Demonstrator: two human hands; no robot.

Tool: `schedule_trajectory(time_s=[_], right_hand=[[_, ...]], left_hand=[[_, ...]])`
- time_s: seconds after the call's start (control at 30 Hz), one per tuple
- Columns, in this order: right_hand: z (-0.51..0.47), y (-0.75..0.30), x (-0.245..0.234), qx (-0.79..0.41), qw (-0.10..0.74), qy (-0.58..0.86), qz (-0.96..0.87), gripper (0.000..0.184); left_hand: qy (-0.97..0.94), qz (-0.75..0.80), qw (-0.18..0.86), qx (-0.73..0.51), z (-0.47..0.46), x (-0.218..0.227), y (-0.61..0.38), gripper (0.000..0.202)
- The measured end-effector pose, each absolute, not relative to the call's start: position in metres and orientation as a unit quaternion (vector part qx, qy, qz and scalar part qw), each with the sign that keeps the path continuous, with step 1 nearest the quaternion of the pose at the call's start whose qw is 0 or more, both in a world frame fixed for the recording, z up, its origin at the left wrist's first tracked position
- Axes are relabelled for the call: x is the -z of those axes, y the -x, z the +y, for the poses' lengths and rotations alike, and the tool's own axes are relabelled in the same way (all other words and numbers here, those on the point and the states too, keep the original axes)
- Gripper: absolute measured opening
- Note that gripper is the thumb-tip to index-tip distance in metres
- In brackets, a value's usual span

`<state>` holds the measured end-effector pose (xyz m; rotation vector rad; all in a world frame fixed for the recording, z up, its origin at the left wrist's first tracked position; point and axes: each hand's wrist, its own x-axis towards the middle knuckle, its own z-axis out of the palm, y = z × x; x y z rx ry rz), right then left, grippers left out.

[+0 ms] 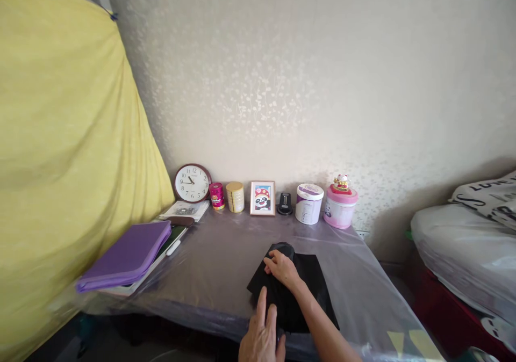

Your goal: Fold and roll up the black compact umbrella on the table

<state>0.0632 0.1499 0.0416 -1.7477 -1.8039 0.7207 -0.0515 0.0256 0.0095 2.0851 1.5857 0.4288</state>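
Observation:
A black cloth [312,281] lies flat on the plastic-covered table [213,265], near its front edge. My right hand [282,269] reaches forward over the cloth, its fingers curled onto a raised fold at the cloth's far end. My left hand [261,338] rests at the cloth's near edge with its fingers stretched out and pressed flat on the fabric. What lies under the fold is hidden.
Along the wall stand a clock [192,182], a red tin [216,195], a gold tin [235,196], a framed panda picture [262,197], a white tub [309,203] and a pink tub [339,206]. A purple folder [127,257] lies left, a yellow curtain [60,152] beyond. Wrapped bedding [463,254] sits right.

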Motion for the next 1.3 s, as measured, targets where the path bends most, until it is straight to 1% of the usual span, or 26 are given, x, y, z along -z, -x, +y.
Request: schedule_trajectory(time_s=[0.1,0.17,0.23,0.33,0.47,0.53,0.6,0.67,0.73,0.83,0.87,0.97,1.03,1.17,1.23,1.3], right_hand=[[0.146,-0.062,-0.043,-0.25,0.252,0.613,-0.706,0.021],[0.143,-0.063,-0.042,-0.239,0.243,0.596,-0.727,0.021],[0.139,-0.064,-0.041,-0.22,0.236,0.58,-0.748,0.023],[0.126,-0.067,-0.041,-0.201,0.237,0.524,-0.793,0.024],[0.11,-0.075,-0.042,-0.213,0.269,0.434,-0.833,0.034],[0.111,-0.08,-0.039,-0.206,0.273,0.418,-0.842,0.035],[0.122,-0.087,-0.034,-0.189,0.257,0.417,-0.851,0.035],[0.14,-0.096,-0.027,-0.169,0.236,0.425,-0.857,0.033],[0.164,-0.104,-0.019,-0.15,0.224,0.443,-0.855,0.03],[0.2,-0.111,-0.012,-0.126,0.228,0.492,-0.831,0.03],[0.209,-0.113,-0.011,-0.123,0.233,0.514,-0.816,0.029],[0.221,-0.122,-0.013,-0.109,0.253,0.598,-0.753,0.03],[0.217,-0.137,-0.016,-0.09,0.269,0.644,-0.711,0.031],[0.182,-0.182,-0.019,-0.056,0.3,0.717,-0.627,0.034],[0.155,-0.199,-0.019,-0.075,0.315,0.746,-0.582,0.035],[0.129,-0.206,-0.019,-0.139,0.33,0.752,-0.553,0.037]], left_hand=[[-0.779,0.564,0.25,-0.109,0.031,-0.021,0.046,0.075],[-0.779,0.565,0.26,-0.083,0.036,-0.024,0.041,0.088],[-0.778,0.564,0.266,-0.075,0.04,-0.024,0.037,0.094],[-0.776,0.57,0.26,-0.072,0.044,-0.017,0.034,0.095],[-0.758,0.591,0.268,-0.061,0.045,-0.011,0.028,0.096],[-0.749,0.6,0.274,-0.057,0.046,-0.01,0.024,0.096],[-0.733,0.62,0.276,-0.051,0.047,-0.012,0.019,0.09],[-0.706,0.653,0.27,-0.046,0.048,-0.016,0.015,0.082],[-0.686,0.674,0.272,-0.033,0.05,-0.02,0.012,0.081],[-0.683,0.672,0.284,-0.012,0.051,-0.024,0.012,0.082],[-0.688,0.667,0.287,-0.01,0.051,-0.025,0.013,0.085],[-0.699,0.653,0.291,-0.011,0.047,-0.026,0.019,0.101],[-0.712,0.637,0.293,-0.031,0.043,-0.025,0.023,0.1],[-0.74,0.613,0.268,-0.071,0.036,-0.021,0.029,0.09],[-0.745,0.609,0.261,-0.074,0.034,-0.019,0.03,0.086],[-0.749,0.607,0.255,-0.073,0.033,-0.018,0.03,0.083]])
